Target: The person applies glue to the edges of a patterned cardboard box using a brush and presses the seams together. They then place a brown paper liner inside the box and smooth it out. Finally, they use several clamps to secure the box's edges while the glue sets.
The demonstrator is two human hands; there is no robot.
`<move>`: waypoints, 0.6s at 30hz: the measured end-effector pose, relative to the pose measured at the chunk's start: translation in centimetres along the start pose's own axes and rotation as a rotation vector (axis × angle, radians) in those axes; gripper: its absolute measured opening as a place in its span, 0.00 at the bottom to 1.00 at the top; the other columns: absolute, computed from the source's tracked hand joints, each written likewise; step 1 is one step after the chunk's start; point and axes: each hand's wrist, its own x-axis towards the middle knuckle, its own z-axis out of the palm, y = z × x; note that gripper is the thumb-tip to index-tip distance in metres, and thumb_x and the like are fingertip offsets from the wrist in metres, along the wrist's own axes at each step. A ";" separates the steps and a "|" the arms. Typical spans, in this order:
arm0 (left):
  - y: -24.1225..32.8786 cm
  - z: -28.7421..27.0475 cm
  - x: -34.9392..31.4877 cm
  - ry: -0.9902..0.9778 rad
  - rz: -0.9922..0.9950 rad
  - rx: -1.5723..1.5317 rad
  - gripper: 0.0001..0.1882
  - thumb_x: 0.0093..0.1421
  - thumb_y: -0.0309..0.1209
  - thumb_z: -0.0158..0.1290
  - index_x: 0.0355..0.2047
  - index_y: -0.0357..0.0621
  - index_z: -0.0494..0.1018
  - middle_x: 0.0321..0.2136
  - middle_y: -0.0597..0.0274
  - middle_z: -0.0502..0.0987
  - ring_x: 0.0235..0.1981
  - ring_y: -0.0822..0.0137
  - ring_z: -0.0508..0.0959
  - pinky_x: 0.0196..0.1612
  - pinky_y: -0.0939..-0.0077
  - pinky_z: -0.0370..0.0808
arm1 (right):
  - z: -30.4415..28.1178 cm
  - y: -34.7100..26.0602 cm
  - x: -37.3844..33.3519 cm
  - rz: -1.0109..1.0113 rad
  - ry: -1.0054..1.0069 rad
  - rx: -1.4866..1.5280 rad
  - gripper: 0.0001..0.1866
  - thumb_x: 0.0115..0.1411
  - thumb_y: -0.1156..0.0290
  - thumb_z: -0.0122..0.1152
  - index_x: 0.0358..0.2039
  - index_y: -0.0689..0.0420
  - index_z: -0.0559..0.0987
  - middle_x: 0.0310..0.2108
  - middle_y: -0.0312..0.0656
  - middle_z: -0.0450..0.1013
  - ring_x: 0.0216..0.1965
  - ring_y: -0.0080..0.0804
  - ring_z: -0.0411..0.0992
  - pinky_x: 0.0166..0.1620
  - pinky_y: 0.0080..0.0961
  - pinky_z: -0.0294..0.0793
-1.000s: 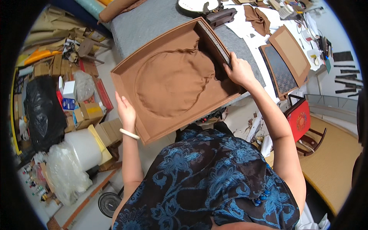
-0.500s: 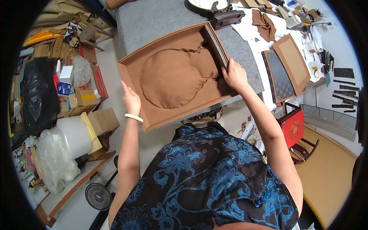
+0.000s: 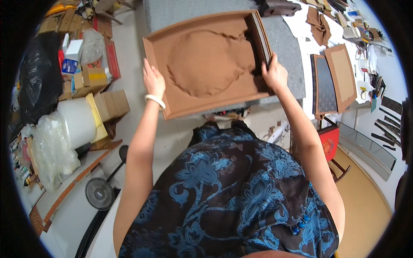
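Observation:
A shallow brown box (image 3: pixel 215 104) tilts over the front of the grey-covered table (image 3: pixel 170 12). Inside lies brown cloth (image 3: pixel 206 62), wrinkled and gathered around a large rounded shape, with puckers along its right side. My left hand (image 3: pixel 153 79), a pale bangle at its wrist, presses against the box's left wall with fingers stretched along it. At the opposite end my right hand (image 3: pixel 275 76) grips the taller right wall, the thumb on the inner side. The underside of the box is hidden.
On the right, a dark patterned panel (image 3: pixel 325 81) lies beside a brown framed board (image 3: pixel 341 75). A brown cloth piece (image 3: pixel 317 26) rests farther back. A red chair (image 3: pixel 329 144) stands below. Cartons (image 3: pixel 112 103) and plastic bags crowd the left; a black round-based stand (image 3: pixel 100 193) is nearby.
The view has shifted, and the box now appears higher and farther right. It has turned slightly, its near edge more level. Both hands remain at its ends.

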 end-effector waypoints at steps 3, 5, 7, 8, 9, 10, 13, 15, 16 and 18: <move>1.2 -0.5 -1.6 0.120 0.280 0.086 0.27 0.68 0.32 0.49 0.67 0.41 0.62 0.59 0.38 0.70 0.62 0.39 0.68 0.63 0.47 0.67 | 0.3 0.6 -0.4 -0.243 0.408 0.037 0.38 0.63 0.55 0.63 0.64 0.67 0.64 0.50 0.60 0.74 0.49 0.55 0.74 0.52 0.45 0.76; 4.6 -3.1 -2.4 0.031 0.400 0.067 0.25 0.66 0.32 0.54 0.62 0.38 0.66 0.56 0.41 0.71 0.62 0.41 0.66 0.64 0.49 0.64 | -2.4 -0.7 -0.7 -0.411 0.533 0.058 0.29 0.61 0.62 0.66 0.59 0.61 0.70 0.48 0.54 0.74 0.50 0.53 0.72 0.54 0.42 0.73; 7.6 -5.5 -3.6 -0.441 0.257 0.084 0.16 0.56 0.33 0.65 0.42 0.39 0.74 0.44 0.50 0.79 0.50 0.48 0.77 0.52 0.54 0.75 | -4.6 -2.5 -1.6 -0.533 0.311 0.275 0.13 0.59 0.69 0.66 0.44 0.55 0.79 0.44 0.46 0.75 0.48 0.50 0.73 0.51 0.40 0.75; 9.2 -7.0 -3.8 -0.796 0.087 0.193 0.16 0.55 0.35 0.67 0.37 0.38 0.75 0.40 0.52 0.81 0.47 0.49 0.79 0.48 0.55 0.77 | -4.9 -3.3 -1.8 -0.523 0.026 0.256 0.10 0.56 0.69 0.66 0.39 0.55 0.80 0.39 0.45 0.78 0.44 0.49 0.76 0.47 0.40 0.77; 9.0 -7.0 -3.9 -0.932 0.126 0.267 0.18 0.53 0.37 0.69 0.35 0.38 0.75 0.37 0.51 0.81 0.45 0.49 0.80 0.47 0.55 0.77 | -4.4 -3.9 -1.7 -0.531 -0.187 0.245 0.11 0.55 0.70 0.69 0.38 0.56 0.80 0.36 0.45 0.78 0.40 0.47 0.77 0.45 0.39 0.77; 8.8 -6.6 -3.8 -1.065 0.166 0.340 0.19 0.52 0.38 0.70 0.33 0.37 0.75 0.35 0.51 0.81 0.42 0.49 0.81 0.45 0.55 0.77 | -3.8 -4.6 -1.3 -0.537 -0.398 0.229 0.12 0.53 0.70 0.72 0.37 0.57 0.80 0.34 0.45 0.78 0.37 0.45 0.78 0.43 0.38 0.78; 7.7 -4.7 -3.6 -1.184 0.266 0.416 0.22 0.49 0.41 0.72 0.30 0.36 0.76 0.32 0.49 0.82 0.40 0.47 0.82 0.43 0.54 0.78 | -1.6 -5.4 -0.3 -0.553 -0.657 0.030 0.14 0.46 0.65 0.78 0.30 0.56 0.83 0.26 0.45 0.79 0.32 0.46 0.79 0.39 0.40 0.79; 6.7 -3.6 -3.4 -1.219 0.301 0.438 0.23 0.51 0.44 0.71 0.30 0.36 0.76 0.32 0.48 0.82 0.39 0.47 0.82 0.42 0.54 0.78 | -0.6 -5.3 0.0 -0.568 -0.693 -0.039 0.14 0.45 0.64 0.78 0.30 0.55 0.84 0.26 0.45 0.80 0.33 0.46 0.80 0.39 0.40 0.79; 7.0 -3.7 -3.0 -1.228 0.275 0.367 0.23 0.52 0.45 0.70 0.29 0.36 0.76 0.31 0.48 0.82 0.39 0.48 0.82 0.42 0.55 0.78 | -0.6 -5.4 0.3 -0.581 -0.704 -0.071 0.14 0.45 0.64 0.78 0.30 0.56 0.84 0.27 0.45 0.80 0.33 0.46 0.80 0.39 0.40 0.79; 8.1 -4.4 -1.7 -1.229 0.223 0.229 0.23 0.55 0.46 0.68 0.29 0.36 0.76 0.31 0.48 0.82 0.38 0.49 0.82 0.42 0.57 0.79 | -3.1 -8.0 1.1 -0.590 -0.719 -0.045 0.15 0.50 0.60 0.77 0.31 0.57 0.83 0.28 0.45 0.81 0.33 0.45 0.81 0.39 0.37 0.79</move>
